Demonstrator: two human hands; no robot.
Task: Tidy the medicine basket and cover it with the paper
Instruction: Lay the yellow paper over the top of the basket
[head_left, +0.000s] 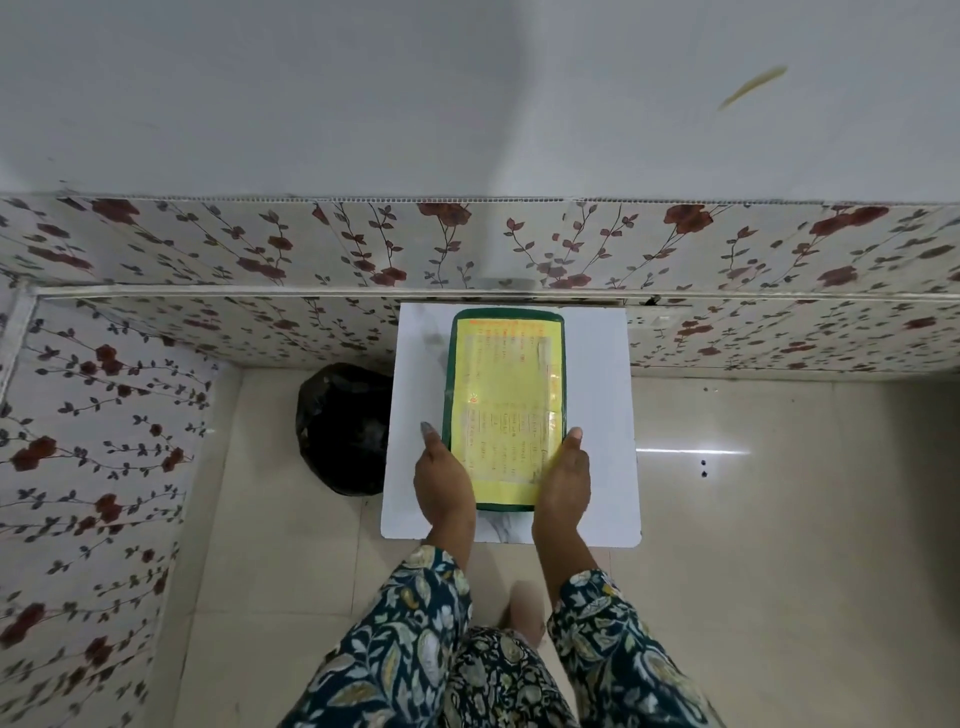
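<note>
A dark green rectangular basket (448, 395) stands on a small white table (597, 415), its long side running away from me. A yellow printed paper (506, 384) lies flat over its top and hides whatever is inside. My left hand (444, 478) grips the basket's near left side, thumb pointing up along the rim. On the near right side my right hand (563, 478) holds the basket, with its thumb pressing on the paper's edge.
The table stands against a wall panel with a red flower pattern (519, 244). A black plastic bag (345, 426) sits on the beige tiled floor just left of the table. A flowered panel (93, 467) closes the left side. Open floor lies to the right.
</note>
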